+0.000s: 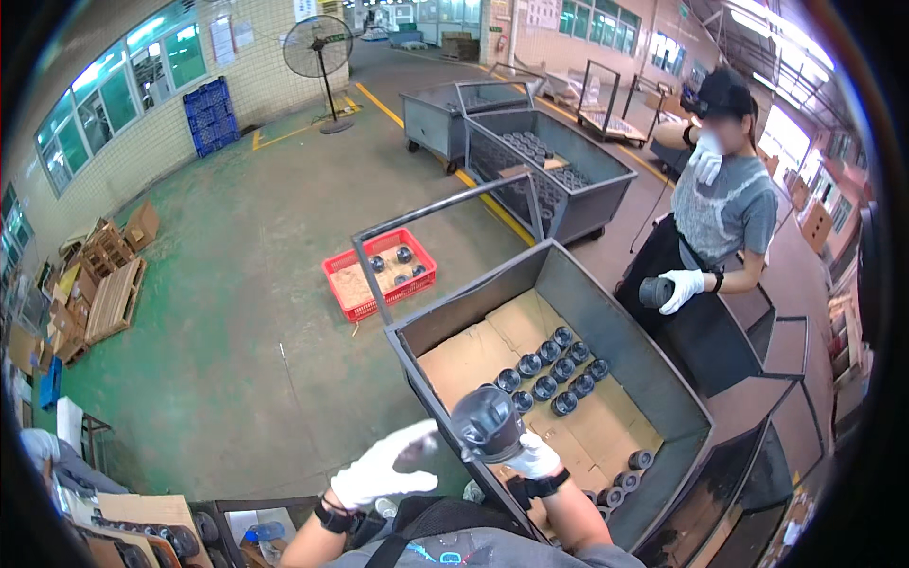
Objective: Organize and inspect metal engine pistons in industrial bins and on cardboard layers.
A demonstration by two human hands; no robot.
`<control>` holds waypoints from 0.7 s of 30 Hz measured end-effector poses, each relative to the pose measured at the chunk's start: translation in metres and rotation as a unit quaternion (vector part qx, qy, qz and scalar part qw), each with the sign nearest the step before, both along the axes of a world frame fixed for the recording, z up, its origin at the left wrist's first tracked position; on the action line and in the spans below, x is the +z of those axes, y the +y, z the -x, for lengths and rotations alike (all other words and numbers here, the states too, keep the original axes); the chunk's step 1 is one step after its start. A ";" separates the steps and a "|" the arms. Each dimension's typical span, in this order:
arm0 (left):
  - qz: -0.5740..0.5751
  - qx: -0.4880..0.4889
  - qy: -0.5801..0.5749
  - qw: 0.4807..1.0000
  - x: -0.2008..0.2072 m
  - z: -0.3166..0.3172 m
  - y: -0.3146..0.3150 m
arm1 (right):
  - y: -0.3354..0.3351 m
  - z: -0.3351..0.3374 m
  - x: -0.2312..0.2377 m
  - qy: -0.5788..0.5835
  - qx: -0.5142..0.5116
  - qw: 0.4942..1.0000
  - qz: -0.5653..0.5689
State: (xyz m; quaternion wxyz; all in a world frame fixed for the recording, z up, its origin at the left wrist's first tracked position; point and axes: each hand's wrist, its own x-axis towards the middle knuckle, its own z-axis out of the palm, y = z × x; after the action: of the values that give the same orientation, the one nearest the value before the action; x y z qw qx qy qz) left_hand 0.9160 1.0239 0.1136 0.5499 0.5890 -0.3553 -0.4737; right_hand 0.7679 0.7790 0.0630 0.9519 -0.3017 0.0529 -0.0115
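Observation:
A dark, glossy cylindrical part with a wide round rim (486, 423) is held up over the near left edge of a grey metal cart (620, 284). My right hand (535, 458), in a white glove, is closed on its lower right side. My left hand (383, 470), gloved too, is apart from it on the left, fingers spread and holding nothing; dark smudges mark its fingertips. On the cardboard (464, 360) lining the cart, several similar dark cylinders (544, 387) stand in rows. More ring-ended cylinders (627, 480) are along the cart's near right side.
A red plastic crate (360, 308) with a few dark parts is on the floor beyond the cart. Another person (724, 208) at right holds a similar dark cylinder (653, 292). Further grey carts (606, 194), a standing fan (322, 71) and a wooden pallet (115, 301) are around.

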 end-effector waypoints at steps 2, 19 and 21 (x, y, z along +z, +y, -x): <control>0.071 0.030 -0.054 0.996 0.022 -0.017 0.000 | 0.028 -0.032 0.025 -0.210 0.193 0.950 -0.126; 0.439 0.316 0.596 0.594 0.039 -0.003 0.115 | 0.135 -0.104 0.093 -0.046 0.291 0.916 0.273; 0.457 0.352 0.584 0.571 0.032 0.005 0.127 | 0.144 -0.110 0.098 -0.055 0.284 0.912 0.292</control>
State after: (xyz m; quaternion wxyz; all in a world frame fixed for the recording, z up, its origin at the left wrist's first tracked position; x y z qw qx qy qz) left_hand 0.9114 1.1509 0.1452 0.9575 -0.0664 0.1091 -0.2586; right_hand 0.8775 0.9226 0.1610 0.7857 -0.5677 -0.0934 0.2272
